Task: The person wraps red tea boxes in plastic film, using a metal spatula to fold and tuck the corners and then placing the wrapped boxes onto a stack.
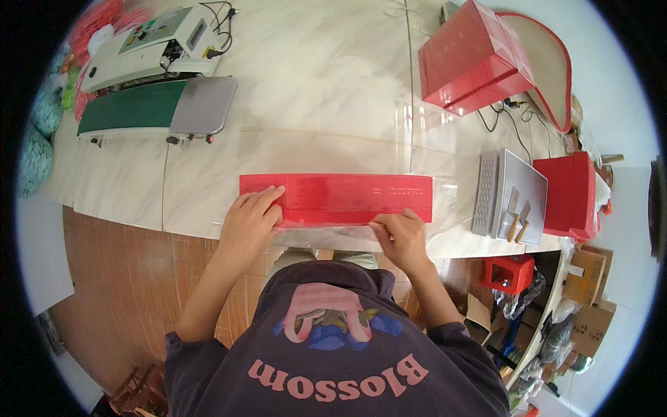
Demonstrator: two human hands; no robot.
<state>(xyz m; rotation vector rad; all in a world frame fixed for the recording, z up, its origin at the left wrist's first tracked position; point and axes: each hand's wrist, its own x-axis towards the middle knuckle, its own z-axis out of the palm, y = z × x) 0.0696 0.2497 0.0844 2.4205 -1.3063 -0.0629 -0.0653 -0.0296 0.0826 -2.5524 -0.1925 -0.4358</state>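
A long red box [333, 193], bearing small white writing near its right end, lies crosswise on a marble-patterned table. Clear plastic film [312, 237] shows along its near edge and spreads out beyond its right and far sides. My left hand [255, 211] rests on the left part of the box, fingertips on its top and thumb at the near edge. At the near edge toward the right, my right hand [401, 234] pinches the film between thumb and fingers.
A belt sealing machine [151, 68] stands at the far left. Stacked red boxes [469, 57] are at the far right. Nearer on the right lie a grey tray [526, 198] with two small wooden-handled tools and a red bin [565, 193]. Cardboard boxes [583, 276] sit beyond the table's right end.
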